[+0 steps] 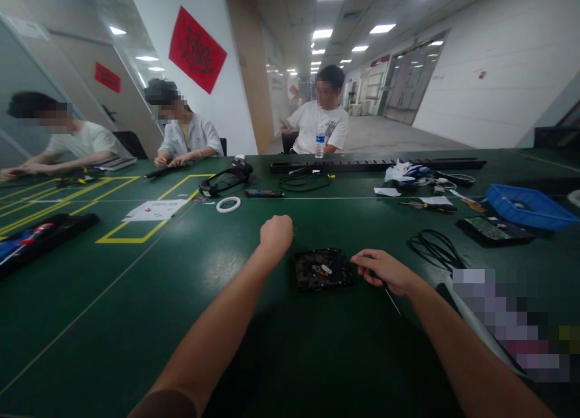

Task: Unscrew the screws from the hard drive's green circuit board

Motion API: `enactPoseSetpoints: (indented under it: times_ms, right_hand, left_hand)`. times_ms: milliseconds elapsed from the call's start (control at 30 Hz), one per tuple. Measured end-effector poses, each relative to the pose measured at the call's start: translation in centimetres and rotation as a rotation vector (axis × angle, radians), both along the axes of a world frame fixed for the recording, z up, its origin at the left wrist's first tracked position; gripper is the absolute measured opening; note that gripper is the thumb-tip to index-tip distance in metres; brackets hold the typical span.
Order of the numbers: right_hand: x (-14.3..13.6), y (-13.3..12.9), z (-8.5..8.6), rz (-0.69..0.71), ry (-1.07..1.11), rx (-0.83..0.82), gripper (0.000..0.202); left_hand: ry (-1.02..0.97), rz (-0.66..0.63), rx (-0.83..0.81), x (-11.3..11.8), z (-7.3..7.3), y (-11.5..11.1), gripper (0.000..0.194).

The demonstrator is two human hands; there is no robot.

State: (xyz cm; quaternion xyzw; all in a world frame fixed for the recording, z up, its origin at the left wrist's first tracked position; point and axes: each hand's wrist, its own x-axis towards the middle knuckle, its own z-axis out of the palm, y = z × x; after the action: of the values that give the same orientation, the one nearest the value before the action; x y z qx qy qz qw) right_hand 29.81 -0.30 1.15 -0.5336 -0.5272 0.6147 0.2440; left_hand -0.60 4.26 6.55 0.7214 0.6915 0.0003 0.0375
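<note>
A black rectangular device [324,269] with small silvery and orange parts at its middle lies flat on the green table [217,321]. Beyond its upper left corner, my left hand [277,234] is closed in a fist; whatever it may hold is hidden. My right hand [383,270] is beside the device's right edge, its fingertips pinched together. From under that hand sticks out a thin metal shaft [393,301], pointing down and to the right, so a slim tool lies in its fingers.
Right: a blue tray [528,206], a circuit board [496,229], black cable [435,249], pliers [428,206] and gloves [408,173]. Farther back: a tape roll [228,205], a black cylinder tool [264,194], a headset [229,176] and a long black rail [376,165]. Several people sit across the table.
</note>
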Motion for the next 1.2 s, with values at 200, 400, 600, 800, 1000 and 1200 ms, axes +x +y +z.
enactPoseSetpoints:
  times_ms: [200, 400, 600, 800, 1000, 1200]
  right_hand:
    - [-0.4, -0.2, 0.8, -0.038, 0.032, -0.019, 0.026]
    - [-0.2, -0.2, 0.4, -0.042, 0.052, -0.01, 0.027]
    - [-0.1, -0.1, 0.3, -0.041, 0.059, -0.014, 0.028]
    - [-0.2, -0.2, 0.5, -0.042, 0.052, -0.011, 0.028]
    - [-0.1, -0.1, 0.1, -0.046, 0.079, 0.006, 0.025]
    - [-0.3, -0.1, 0.5, -0.102, 0.157, 0.042, 0.028]
  left_hand:
    - [0.017, 0.28, 0.089, -6.4, 1.1, 0.4, 0.031]
    - [-0.017, 0.302, 0.111, -7.5, -0.8, 1.3, 0.034]
    - [-0.041, 0.193, 0.116, -4.7, -2.3, 1.7, 0.039]
    - [-0.046, 0.075, 0.126, -1.2, -2.6, 0.8, 0.038]
    - [-0.065, 0.105, 0.191, -0.1, -2.2, 0.0, 0.034]
    - [-0.27, 0.06, 0.364, 1.1, -0.6, -0.9, 0.034]
